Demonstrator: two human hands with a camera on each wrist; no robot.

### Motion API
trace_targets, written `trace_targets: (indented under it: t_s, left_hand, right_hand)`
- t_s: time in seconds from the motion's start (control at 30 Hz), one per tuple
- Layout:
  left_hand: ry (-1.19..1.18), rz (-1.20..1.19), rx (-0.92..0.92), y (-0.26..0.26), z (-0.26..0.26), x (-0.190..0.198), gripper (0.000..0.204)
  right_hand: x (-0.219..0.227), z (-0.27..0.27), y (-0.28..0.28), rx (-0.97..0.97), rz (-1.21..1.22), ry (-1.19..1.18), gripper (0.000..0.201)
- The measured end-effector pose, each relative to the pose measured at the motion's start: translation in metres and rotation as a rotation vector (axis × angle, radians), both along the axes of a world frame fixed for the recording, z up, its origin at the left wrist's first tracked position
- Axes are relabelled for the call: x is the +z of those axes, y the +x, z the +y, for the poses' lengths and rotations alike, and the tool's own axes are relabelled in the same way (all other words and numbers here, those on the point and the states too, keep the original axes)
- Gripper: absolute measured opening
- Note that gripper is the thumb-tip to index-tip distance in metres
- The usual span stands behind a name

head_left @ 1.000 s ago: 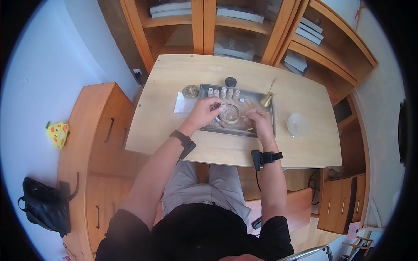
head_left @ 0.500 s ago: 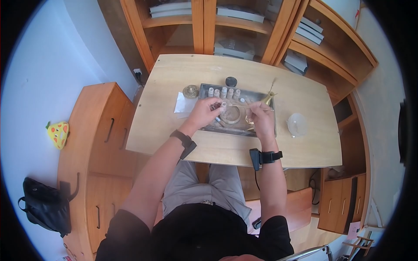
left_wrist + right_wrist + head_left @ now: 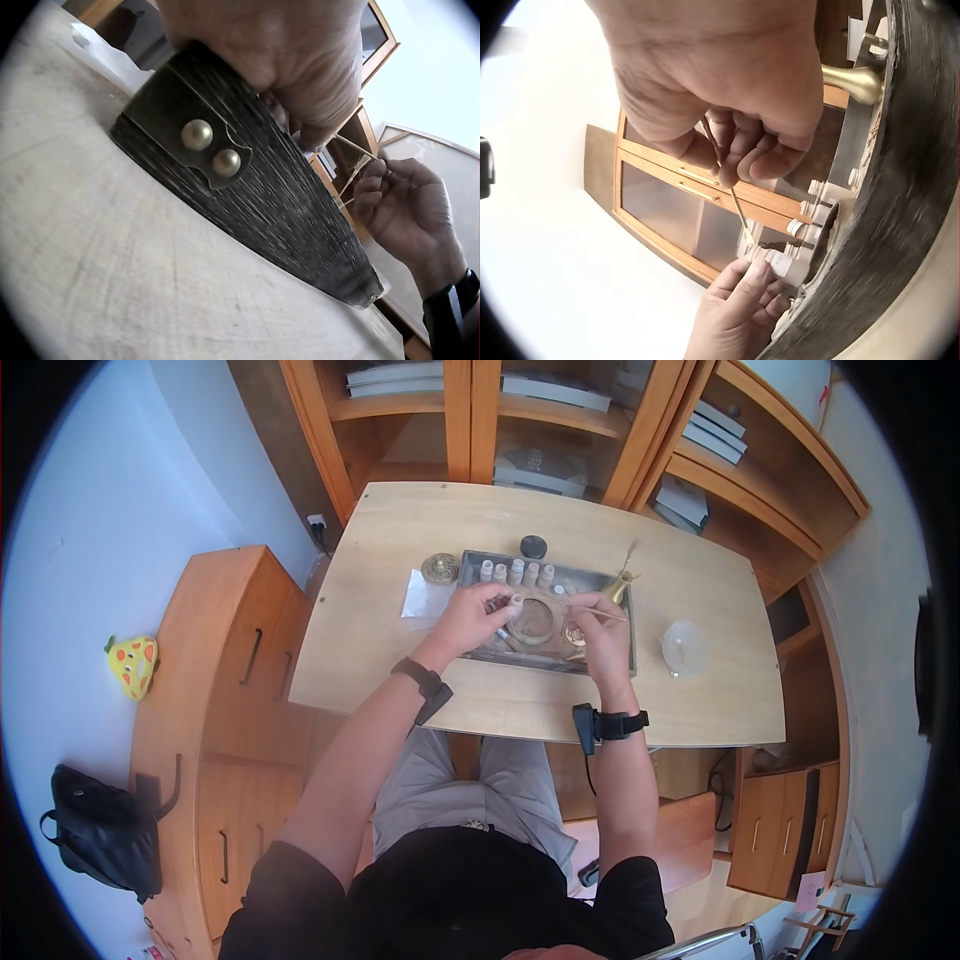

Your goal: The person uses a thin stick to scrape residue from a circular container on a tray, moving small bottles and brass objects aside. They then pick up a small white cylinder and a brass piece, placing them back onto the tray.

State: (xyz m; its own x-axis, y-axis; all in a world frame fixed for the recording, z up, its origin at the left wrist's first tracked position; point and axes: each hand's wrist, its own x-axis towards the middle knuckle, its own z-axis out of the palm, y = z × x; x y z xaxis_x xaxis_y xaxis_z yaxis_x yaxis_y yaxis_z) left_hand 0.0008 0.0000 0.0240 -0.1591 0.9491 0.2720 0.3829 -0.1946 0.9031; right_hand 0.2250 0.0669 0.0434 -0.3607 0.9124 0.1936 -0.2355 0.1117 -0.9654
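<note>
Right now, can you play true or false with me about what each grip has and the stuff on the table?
1. The left hand's grip holds a little bottle. True.
2. The right hand's grip is empty. False: it holds a thin stick.
3. Five small bottles stand in a row in the tray. True.
4. The clear bowl is inside the tray. False: it is on the table, to the right of the tray.
5. A white paper lies to the left of the tray. True.
6. The gold vase is at the tray's left end. False: it is toward the right end.
</note>
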Motion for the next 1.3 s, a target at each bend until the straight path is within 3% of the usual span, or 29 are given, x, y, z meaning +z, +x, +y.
trace_targets:
  t_s: [0.07,0.27,0.37,0.77,1.3]
  left_hand:
    - [-0.012,-0.021,-0.001,0.0,0.0,-0.001,0.022]
    - [-0.018,0.005,-0.002,0.0,0.0,0.0,0.021]
    - [0.001,0.001,-0.006,0.0,0.0,0.0,0.022]
    - [-0.004,0.013,-0.005,-0.001,0.0,-0.001,0.022]
    - [-0.027,-0.027,0.008,0.001,0.0,-0.002,0.024]
  right_hand:
    - [-0.004,0.004,0.004,-0.029,-0.032,-0.039,0.011]
    - [-0.013,0.004,0.012,-0.141,-0.463,0.176,0.01]
    - [-0.019,0.006,0.013,-0.118,-0.451,0.235,0.011]
    - [-0.024,0.014,0.021,0.069,-0.199,-0.097,0.007]
    - [-0.019,0.018,0.024,0.129,-0.07,-0.281,0.008]
